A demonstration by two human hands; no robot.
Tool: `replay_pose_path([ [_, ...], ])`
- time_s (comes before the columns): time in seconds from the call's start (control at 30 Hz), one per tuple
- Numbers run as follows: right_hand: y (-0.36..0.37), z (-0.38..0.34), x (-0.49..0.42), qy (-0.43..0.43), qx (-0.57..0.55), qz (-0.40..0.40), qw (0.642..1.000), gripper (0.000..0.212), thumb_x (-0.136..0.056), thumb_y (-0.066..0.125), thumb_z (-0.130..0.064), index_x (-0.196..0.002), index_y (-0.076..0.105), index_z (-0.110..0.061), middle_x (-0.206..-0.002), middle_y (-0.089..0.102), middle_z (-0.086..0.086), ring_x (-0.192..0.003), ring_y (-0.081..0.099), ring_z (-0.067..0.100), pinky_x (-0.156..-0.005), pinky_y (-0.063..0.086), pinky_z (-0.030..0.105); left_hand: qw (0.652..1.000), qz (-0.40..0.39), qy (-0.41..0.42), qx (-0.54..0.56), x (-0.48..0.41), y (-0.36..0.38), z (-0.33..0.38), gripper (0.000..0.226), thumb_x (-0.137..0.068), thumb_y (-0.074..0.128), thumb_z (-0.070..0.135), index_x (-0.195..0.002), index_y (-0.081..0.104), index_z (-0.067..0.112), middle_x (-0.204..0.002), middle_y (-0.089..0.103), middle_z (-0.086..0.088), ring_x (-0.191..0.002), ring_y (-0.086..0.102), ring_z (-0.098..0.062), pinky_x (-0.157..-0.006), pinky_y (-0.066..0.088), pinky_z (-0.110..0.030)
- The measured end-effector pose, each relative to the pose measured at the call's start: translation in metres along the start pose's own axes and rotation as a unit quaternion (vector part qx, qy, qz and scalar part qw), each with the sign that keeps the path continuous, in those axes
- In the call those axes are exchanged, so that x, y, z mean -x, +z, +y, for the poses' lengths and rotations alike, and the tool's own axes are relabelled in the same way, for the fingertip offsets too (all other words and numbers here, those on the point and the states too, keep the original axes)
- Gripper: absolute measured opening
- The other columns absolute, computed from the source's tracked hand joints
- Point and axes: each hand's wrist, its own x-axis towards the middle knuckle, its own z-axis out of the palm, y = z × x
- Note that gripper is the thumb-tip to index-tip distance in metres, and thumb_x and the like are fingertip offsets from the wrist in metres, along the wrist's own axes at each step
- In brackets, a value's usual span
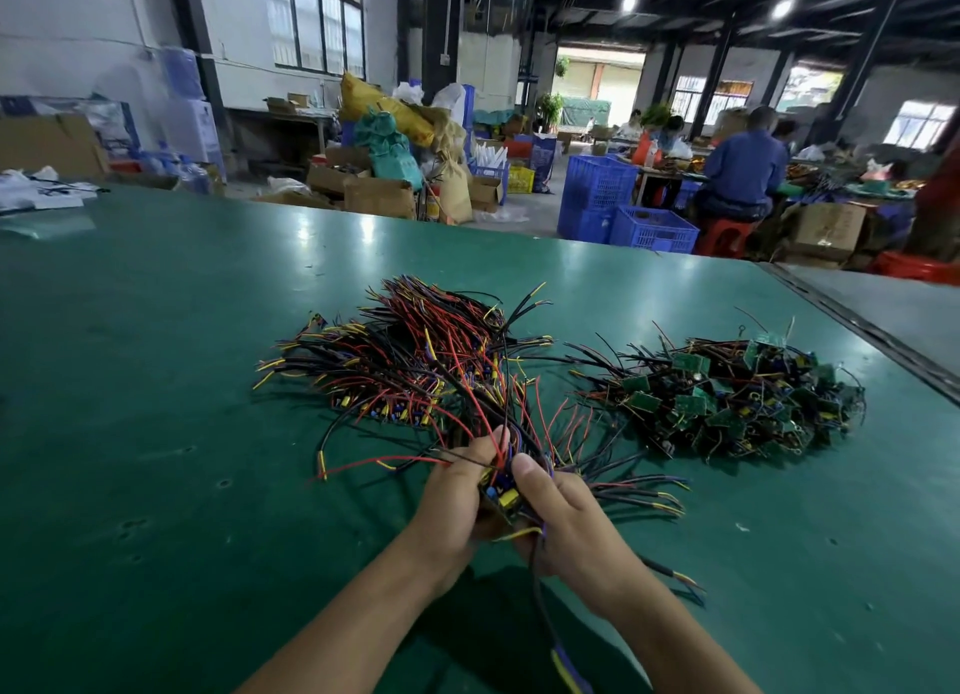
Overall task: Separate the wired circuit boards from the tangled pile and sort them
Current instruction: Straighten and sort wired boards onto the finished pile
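Note:
A bunch of wired circuit boards [501, 490] with red, black, blue and yellow leads is held just above the green table [156, 381]. My left hand [452, 501] grips it from the left, fingers curled round the wires. From the right, my right hand [566, 522] grips the same bunch, thumb on top. Beyond my hands lies a large pile of boards [415, 360] with long red and black wires fanned out. To the right sits a tangled pile [737, 397] showing many small green boards.
The table's right edge has a dark seam [857, 324] with a grey surface beyond. Blue crates [623, 210], cardboard boxes and sacks stand on the floor past the far edge. People sit working at another bench [743, 173] at the back right.

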Motion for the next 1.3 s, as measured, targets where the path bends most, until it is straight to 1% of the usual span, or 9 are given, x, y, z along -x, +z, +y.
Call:
replay_pose_path([
  [0.17,0.001,0.002,-0.002,-0.058,0.066,0.008,0.996,0.073,-0.083,0.043,-0.069,-0.062,0.04,0.001,-0.058,0.033,0.008,-0.054,0.03,0.019,-0.052,0.027,0.029,0.999,-0.027,-0.031,0.026,0.004,0.0,0.002,0.046,-0.092,0.051,0.032,-0.05,0.068,0.02,-0.057,0.063,0.001,-0.051,0.062,-0.013,-0.046,0.048,-0.021],
  [0.4,0.008,-0.002,-0.002,-0.084,0.042,-0.003,0.996,0.056,-0.095,0.037,-0.06,-0.059,0.063,-0.026,-0.051,0.052,-0.01,-0.047,0.045,0.001,-0.051,0.038,0.012,0.992,-0.045,-0.105,0.062,0.006,-0.003,0.014,0.047,-0.075,0.054,0.05,-0.051,0.068,0.013,-0.053,0.063,-0.001,-0.045,0.06,-0.016,-0.044,0.046,-0.021],
  [0.47,0.009,-0.001,-0.003,-0.089,0.035,-0.005,0.995,0.054,-0.1,0.033,-0.046,-0.06,0.067,-0.036,-0.051,0.056,-0.017,-0.049,0.049,-0.005,-0.054,0.039,0.008,0.994,-0.003,-0.102,0.048,0.002,-0.002,0.018,0.042,-0.076,0.058,0.052,-0.064,0.069,0.013,-0.058,0.062,-0.001,-0.045,0.055,-0.015,-0.045,0.043,-0.021],
  [0.63,0.005,0.008,-0.003,-0.022,0.021,0.103,0.994,0.064,-0.075,0.04,-0.079,-0.06,0.027,-0.019,-0.063,0.027,0.008,-0.064,0.031,0.017,-0.068,0.027,0.036,0.977,0.167,-0.034,-0.127,-0.018,-0.028,0.028,0.043,-0.093,0.05,0.054,-0.069,0.046,0.018,-0.044,0.031,0.008,-0.031,0.023,-0.007,-0.035,0.019,-0.015],
  [0.77,-0.001,0.014,-0.006,0.016,-0.006,0.146,0.989,0.065,-0.073,0.04,-0.082,-0.056,0.037,-0.019,-0.057,0.032,0.004,-0.057,0.037,0.016,-0.059,0.034,0.026,0.966,0.207,-0.084,-0.131,-0.022,-0.057,0.04,0.05,-0.091,0.049,0.059,-0.065,0.04,0.018,-0.049,0.026,0.006,-0.033,0.019,-0.01,-0.039,0.015,-0.016],
  [0.9,0.0,0.017,-0.009,0.034,-0.075,0.144,0.986,0.062,-0.089,0.041,-0.068,-0.061,0.056,-0.015,-0.054,0.039,0.0,-0.046,0.033,0.013,-0.05,0.027,0.025,0.981,0.168,-0.098,0.023,-0.023,-0.063,0.04,0.046,-0.091,0.053,0.055,-0.072,0.045,0.014,-0.056,0.034,0.004,-0.034,0.024,-0.007,-0.033,0.019,-0.015],
  [1.13,0.001,0.013,-0.01,0.039,-0.144,0.117,0.982,0.049,-0.084,0.043,-0.064,-0.055,0.046,-0.025,-0.058,0.032,0.005,-0.045,0.022,0.016,-0.043,0.019,0.023,0.958,0.125,-0.152,0.21,-0.013,-0.04,0.029,0.022,-0.1,0.047,0.023,-0.096,0.049,0.001,-0.061,0.054,-0.009,-0.032,0.039,-0.008,-0.029,0.033,-0.015],
  [1.2,0.0,0.013,-0.01,0.042,-0.146,0.118,0.981,0.052,-0.092,0.044,-0.061,-0.055,0.048,-0.024,-0.06,0.033,0.006,-0.046,0.023,0.016,-0.043,0.02,0.025,0.963,0.11,-0.163,0.183,-0.01,-0.035,0.024,0.034,-0.101,0.044,0.027,-0.088,0.054,-0.002,-0.059,0.059,-0.007,-0.031,0.039,-0.007,-0.029,0.032,-0.016],
  [1.3,-0.001,0.015,-0.011,0.052,-0.14,0.121,0.981,0.052,-0.087,0.045,-0.063,-0.055,0.053,-0.023,-0.058,0.038,0.006,-0.045,0.027,0.016,-0.043,0.022,0.025,0.988,0.075,-0.138,0.012,-0.006,-0.023,0.02,0.048,-0.098,0.045,0.045,-0.075,0.062,0.006,-0.053,0.06,-0.002,-0.033,0.041,-0.011,-0.034,0.028,-0.017],
])
